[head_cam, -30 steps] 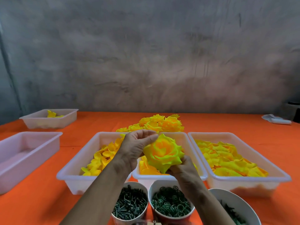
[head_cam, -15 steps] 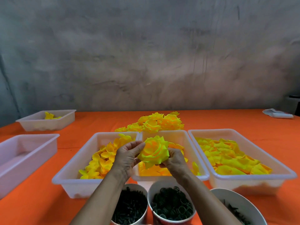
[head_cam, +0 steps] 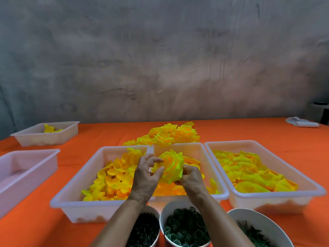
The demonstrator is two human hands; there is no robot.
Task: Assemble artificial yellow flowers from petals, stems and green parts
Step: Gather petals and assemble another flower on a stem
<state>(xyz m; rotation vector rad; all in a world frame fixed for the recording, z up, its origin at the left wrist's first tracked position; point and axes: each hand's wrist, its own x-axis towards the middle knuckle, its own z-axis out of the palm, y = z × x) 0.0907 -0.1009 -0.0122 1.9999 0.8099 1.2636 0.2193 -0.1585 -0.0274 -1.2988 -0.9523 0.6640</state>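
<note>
Both hands hold a yellow flower (head_cam: 169,165) above the middle tray (head_cam: 204,148): left hand (head_cam: 145,177) pinching its petals, right hand (head_cam: 191,178) gripping it from beneath. Trays of petals (head_cam: 114,177) sit either side on the orange table (head_cam: 35,229). Finished flowers (head_cam: 170,134) lie piled behind; three cups (head_cam: 185,227) of green parts stand nearest.

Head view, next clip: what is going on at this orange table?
A person is assembling artificial flowers. Both hands hold one layered yellow fabric flower above the white plastic trays of loose yellow petals: the left hand pinches its left edge, and the right hand grips it from below. A heap of finished yellow flowers lies behind the trays, and round tubs of dark green parts stand nearest the person.
</note>
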